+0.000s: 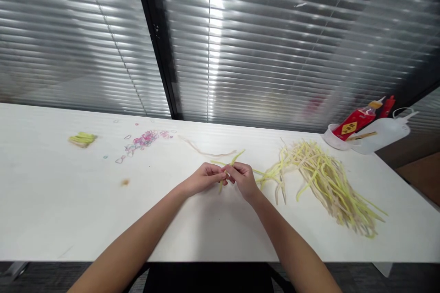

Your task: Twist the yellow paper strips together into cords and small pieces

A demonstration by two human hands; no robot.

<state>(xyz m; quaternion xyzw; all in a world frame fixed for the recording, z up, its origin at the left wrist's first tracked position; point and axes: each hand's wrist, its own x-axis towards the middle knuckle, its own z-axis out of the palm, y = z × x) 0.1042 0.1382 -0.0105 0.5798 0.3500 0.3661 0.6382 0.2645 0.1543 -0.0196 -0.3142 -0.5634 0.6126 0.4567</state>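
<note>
At mid-frame the left hand and right hand meet, both pinching a yellow-green strand over the white worktop; a loose pile of strands lies to their right, coloured rubber bands to the upper left

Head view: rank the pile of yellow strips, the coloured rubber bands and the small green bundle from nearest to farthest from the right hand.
From the right hand, which pinches a yellow strip together with the left hand:
1. Pile of yellow strips, just to its right.
2. Coloured rubber bands, to the left and farther back.
3. Small green bundle, far left.
</note>
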